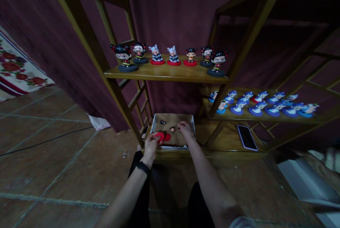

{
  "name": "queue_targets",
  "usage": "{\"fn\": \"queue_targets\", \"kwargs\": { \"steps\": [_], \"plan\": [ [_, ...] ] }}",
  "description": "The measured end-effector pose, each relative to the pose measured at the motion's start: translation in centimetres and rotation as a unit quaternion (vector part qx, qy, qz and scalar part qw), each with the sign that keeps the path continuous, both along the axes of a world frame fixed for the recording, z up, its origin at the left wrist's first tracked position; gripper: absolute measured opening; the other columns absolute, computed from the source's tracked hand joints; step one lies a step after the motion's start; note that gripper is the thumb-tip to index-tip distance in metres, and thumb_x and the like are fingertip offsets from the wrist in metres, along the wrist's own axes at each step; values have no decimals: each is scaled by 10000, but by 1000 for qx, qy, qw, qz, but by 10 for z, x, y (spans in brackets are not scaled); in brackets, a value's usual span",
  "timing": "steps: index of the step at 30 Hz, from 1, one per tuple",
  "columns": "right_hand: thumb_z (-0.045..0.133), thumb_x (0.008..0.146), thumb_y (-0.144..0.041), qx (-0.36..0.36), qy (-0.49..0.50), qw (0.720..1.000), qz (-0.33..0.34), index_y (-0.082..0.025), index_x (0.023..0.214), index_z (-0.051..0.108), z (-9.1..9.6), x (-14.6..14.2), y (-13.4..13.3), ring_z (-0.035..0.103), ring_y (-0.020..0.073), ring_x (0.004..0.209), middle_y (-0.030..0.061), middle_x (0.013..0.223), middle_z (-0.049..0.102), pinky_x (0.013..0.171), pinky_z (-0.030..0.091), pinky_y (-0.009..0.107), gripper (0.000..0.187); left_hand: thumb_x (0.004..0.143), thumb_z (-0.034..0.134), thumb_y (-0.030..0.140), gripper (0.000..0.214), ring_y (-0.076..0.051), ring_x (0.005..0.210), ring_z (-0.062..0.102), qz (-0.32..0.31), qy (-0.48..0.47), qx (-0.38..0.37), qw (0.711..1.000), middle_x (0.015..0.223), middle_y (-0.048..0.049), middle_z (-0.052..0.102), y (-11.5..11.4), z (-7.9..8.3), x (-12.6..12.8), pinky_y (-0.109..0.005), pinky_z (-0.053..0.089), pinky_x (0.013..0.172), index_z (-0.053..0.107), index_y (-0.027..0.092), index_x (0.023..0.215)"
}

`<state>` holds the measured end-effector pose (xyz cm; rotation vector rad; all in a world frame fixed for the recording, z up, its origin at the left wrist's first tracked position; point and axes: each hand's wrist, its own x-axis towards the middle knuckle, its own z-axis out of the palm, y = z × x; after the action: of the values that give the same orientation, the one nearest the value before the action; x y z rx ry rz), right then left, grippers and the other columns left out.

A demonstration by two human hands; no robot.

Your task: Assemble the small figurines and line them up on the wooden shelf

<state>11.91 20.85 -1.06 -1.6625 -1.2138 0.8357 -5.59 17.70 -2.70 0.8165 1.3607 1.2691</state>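
A shallow cardboard box (174, 116) sits on the lowest shelf, with both my hands over it. My left hand (152, 142) is closed on a red round base (159, 136) at the box's front left. Just right of that, another red disc (167, 137) lies in the box. At the right side, my right hand (186, 129) pinches a small figurine (179, 124), mostly hidden by the fingers. One dark-haired figurine (172, 129) lies mid-box, and a darker figurine (163, 122) lies toward the back left.
Several figurines on round bases, such as one in front (124, 58), line the upper wooden shelf (170, 74). More blue-and-white figurines (257, 107) stand on the right shelf. A phone (247, 137) lies lower right. Wooden posts (124, 111) flank the box.
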Motion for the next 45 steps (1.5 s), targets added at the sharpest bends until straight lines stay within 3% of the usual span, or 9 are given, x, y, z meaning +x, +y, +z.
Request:
{"fn": "queue_targets", "kwargs": {
  "steps": [2,4,6,11,14,22,28,36,45],
  "plan": [
    [468,720,-297,23,161,986,-22,-179,850,561,14,-5,-9,580,125,695,4,760,605,579,466,208,199,658,599,121,223,-108,600,602,0,-48,3,999,729,-23,630,-5,6,2,-231,513,550,584,137,880],
    [540,661,-306,39,316,948,-22,-188,809,563,27,-11,-24,574,121,638,-5,729,605,540,463,210,190,652,608,87,217,-108,609,603,5,-102,13,995,733,-26,627,-14,11,3,-229,517,553,583,130,863],
    [577,636,-296,39,374,927,6,-194,802,576,35,-15,-46,560,114,600,-11,702,603,535,471,219,195,665,596,67,195,-117,631,613,11,-142,16,990,761,-37,632,-26,17,4,-248,530,578,585,127,850],
    [582,663,-308,57,237,967,72,-227,845,620,32,-23,-103,555,132,645,-2,764,600,538,503,246,203,698,561,17,212,-130,693,627,8,-196,-8,981,813,-62,648,-74,30,3,-299,542,681,591,130,875],
    [613,653,-307,84,184,976,84,-225,870,610,22,-25,-130,573,149,703,10,823,610,574,516,259,232,691,570,-4,231,-132,720,629,12,-215,-11,977,827,-61,654,-105,38,2,-309,536,718,593,134,875],
    [629,654,-352,80,221,966,103,-207,896,591,12,-29,-174,586,156,713,9,815,612,586,542,285,284,690,603,39,164,-125,705,633,-27,-240,-29,970,808,-88,681,-160,53,5,-269,515,739,643,100,836],
    [644,634,-343,77,243,961,103,-205,889,588,16,-33,-185,586,150,714,10,819,611,599,541,281,295,693,598,55,186,-154,741,646,-66,-257,-20,964,840,-118,689,-178,62,14,-290,505,768,659,86,866],
    [643,633,-358,74,246,963,87,-187,887,599,17,-35,-197,596,153,721,23,839,622,621,534,288,309,664,636,55,154,-157,699,651,-56,-279,-22,958,747,-95,689,-186,65,17,-295,513,756,663,80,813],
    [598,694,-342,92,144,977,124,-212,939,597,18,-37,-203,609,166,728,17,854,648,645,518,291,278,636,688,108,143,-156,689,647,-49,-275,-11,960,729,-101,688,-188,57,11,-297,519,747,667,73,772]
  ]
}}
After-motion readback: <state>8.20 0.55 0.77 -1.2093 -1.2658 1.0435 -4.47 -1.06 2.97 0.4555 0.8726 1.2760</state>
